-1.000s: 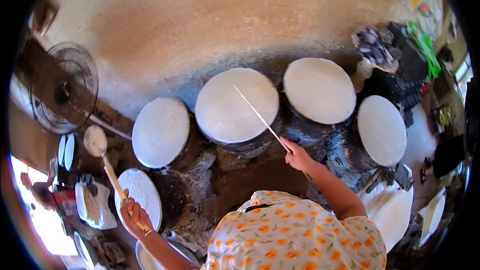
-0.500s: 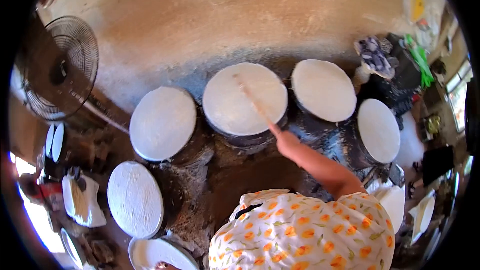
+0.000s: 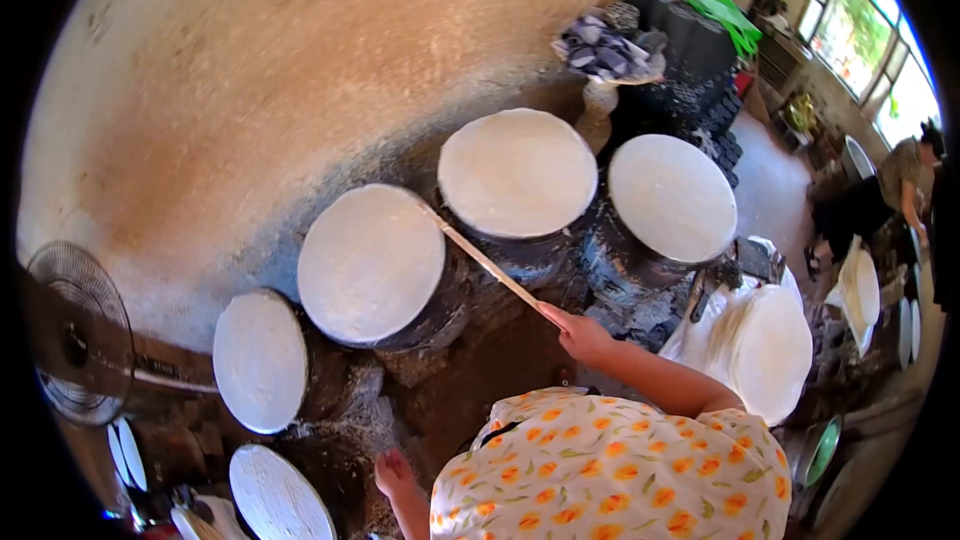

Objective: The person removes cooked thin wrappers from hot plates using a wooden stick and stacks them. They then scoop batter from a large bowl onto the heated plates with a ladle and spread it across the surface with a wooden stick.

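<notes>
My right hand [image 3: 582, 333] is closed round the near end of a long, thin wooden stick [image 3: 487, 262]. The stick slants up and left; its far tip is at the right rim of a round white-topped drum [image 3: 370, 265]. Just right of the stick is another drum with a smooth white round top [image 3: 517, 172]. My left hand [image 3: 395, 472] is low in the view beside my body, above the dark floor. Nothing shows in it, and its fingers cannot be made out one by one. The nearest white round top [image 3: 282, 495] lies to its left.
More white tops stand at the right [image 3: 672, 197] and left [image 3: 260, 360]. A stack of thin white rounds [image 3: 770, 350] sits on white plastic at my right. A fan [image 3: 80, 335] is far left. Black cylinders [image 3: 690, 35] stand behind; another person [image 3: 905, 175] bends at far right.
The view has turned right. The stick's tip has gone from over the middle of a white top to the gap between two drums. My left hand has come into fuller view.
</notes>
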{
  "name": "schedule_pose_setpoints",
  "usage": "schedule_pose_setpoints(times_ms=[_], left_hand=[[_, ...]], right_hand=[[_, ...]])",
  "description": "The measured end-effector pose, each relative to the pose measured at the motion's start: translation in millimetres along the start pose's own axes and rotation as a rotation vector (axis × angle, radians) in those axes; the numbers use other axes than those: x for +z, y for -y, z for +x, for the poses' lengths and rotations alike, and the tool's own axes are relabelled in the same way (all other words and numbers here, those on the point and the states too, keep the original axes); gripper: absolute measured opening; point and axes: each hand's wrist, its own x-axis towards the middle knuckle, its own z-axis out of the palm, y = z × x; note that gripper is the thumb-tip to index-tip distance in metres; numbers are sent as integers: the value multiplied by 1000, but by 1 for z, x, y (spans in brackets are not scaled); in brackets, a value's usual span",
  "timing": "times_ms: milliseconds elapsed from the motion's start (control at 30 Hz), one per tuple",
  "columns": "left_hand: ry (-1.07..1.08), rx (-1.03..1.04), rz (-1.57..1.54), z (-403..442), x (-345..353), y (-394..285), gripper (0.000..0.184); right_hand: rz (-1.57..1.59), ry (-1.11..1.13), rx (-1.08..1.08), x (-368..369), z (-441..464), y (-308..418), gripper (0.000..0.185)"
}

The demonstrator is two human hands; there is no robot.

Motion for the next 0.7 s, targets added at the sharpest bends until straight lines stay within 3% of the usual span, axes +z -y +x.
schedule_pose_setpoints(times_ms=[67,200,267,300,367,567,633,667,700], left_hand=[[351,158,252,-16,72,5,16],[445,281,457,-84,225,27,29],[575,358,547,-87,277,45,27],[609,377,573,-86,302,55,27],[693,409,631,-70,349,75,27],[798,535,849,-10,481,129,29],[752,738,1222,27,520,144,36],[772,730,1229,46,536,154,36],[719,881,1339,48,554,163,41]], right_hand=[[13,-83,126,-27,-17,-12,67],[84,-300,74,-51,-61,-64,67],[121,-289,416,-66,-82,-72,67],[130,-286,415,-65,-90,-84,67],[111,-514,231,-58,-105,-105,65],[180,-563,335,-68,-125,-92,63],[164,-581,376,-65,-128,-88,63],[156,-608,404,-62,-130,-84,62],[141,-637,430,-61,-130,-80,62]])
